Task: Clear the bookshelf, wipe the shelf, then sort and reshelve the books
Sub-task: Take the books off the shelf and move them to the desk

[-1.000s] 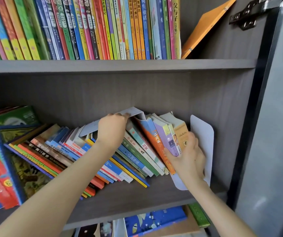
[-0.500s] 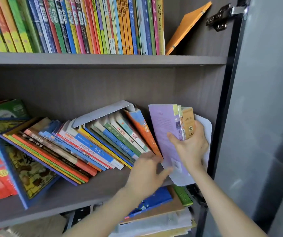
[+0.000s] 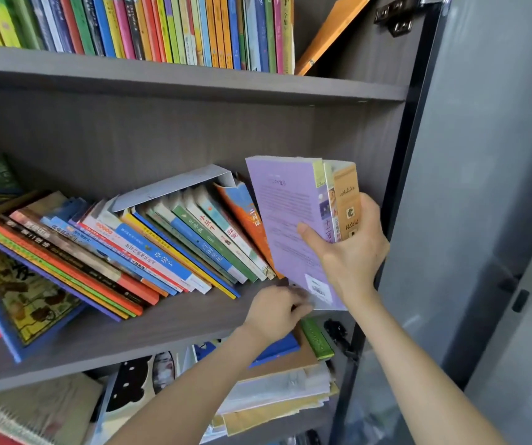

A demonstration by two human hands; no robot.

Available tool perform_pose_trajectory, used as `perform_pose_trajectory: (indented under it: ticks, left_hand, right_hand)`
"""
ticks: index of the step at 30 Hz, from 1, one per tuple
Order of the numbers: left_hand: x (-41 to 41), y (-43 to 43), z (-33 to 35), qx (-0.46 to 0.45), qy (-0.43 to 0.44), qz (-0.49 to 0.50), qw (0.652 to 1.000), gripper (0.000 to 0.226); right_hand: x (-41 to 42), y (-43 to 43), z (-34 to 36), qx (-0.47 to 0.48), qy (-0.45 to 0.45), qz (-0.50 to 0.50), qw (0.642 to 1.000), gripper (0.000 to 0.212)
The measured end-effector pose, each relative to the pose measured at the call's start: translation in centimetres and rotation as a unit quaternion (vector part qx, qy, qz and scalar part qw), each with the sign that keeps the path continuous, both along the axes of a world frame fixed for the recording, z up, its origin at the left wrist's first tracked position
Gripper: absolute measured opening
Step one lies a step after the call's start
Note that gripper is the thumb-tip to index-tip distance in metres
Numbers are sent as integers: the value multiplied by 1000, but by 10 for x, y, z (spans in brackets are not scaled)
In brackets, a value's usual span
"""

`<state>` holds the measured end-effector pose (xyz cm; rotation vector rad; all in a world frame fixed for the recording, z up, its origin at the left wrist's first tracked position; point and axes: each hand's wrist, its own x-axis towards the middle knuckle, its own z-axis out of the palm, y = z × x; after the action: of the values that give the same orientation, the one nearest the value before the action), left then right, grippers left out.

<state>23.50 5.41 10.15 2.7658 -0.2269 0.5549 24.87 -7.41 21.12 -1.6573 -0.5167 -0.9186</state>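
My right hand [image 3: 348,252] grips a small bundle of upright books at the right end of the middle shelf [image 3: 129,335]: a purple book [image 3: 287,213] in front, a thin one, and a tan book [image 3: 346,194] behind. My left hand [image 3: 274,311] sits at the shelf's front edge, its curled fingers blurred at the purple book's bottom corner, where a bit of white bookend base [image 3: 321,305] shows. A row of thin books [image 3: 162,252] leans hard to the left, some inside a grey-white slipcase [image 3: 174,184].
Upright colourful books [image 3: 162,24] fill the upper shelf, with an orange book [image 3: 332,30] leaning at its right. A large picture book [image 3: 17,290] slants at the far left. Flat stacks [image 3: 277,390] lie on the shelf below. The grey cabinet door [image 3: 483,187] stands open at the right.
My right hand pulled the purple, thin and tan books upright and away from the leaning row. My left hand dropped from the slipcase's top to the shelf's front edge under those books.
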Motion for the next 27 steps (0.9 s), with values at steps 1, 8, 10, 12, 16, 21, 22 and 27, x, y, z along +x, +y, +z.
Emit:
perform_pose_trajectory:
  ticks: [1,8,10,12,16,21,22,27]
  left_hand:
    - [4,0,3,-18,7,13,1000,53]
    - [-39,24,43,-413,-34,102,904,20]
    - [-60,32,60,-516,6,20,856,50]
    - [-76,37,77,-560,34,-48,827,78]
    - [-106,44,98,-620,2,-76,781,97]
    - [-165,57,87,-647,-93,36,756,109]
    - [-180,58,83,-640,-114,67,757,108]
    - [-273,53,63,-652,-221,244,683,68]
  right_hand:
    - [-3,-4,2,3,-8,7,1000,71]
    - [-23,-31,16,44,-23,82,995,63]
    - [-29,-38,20,69,4,174,982,62]
    - [-34,-37,19,92,32,258,961,65]
    - [-50,-16,11,91,75,357,927,66]
    - [-75,23,1,66,125,457,878,67]
    - [-83,32,-2,58,135,482,864,65]
    - [-141,80,-23,13,197,614,764,64]
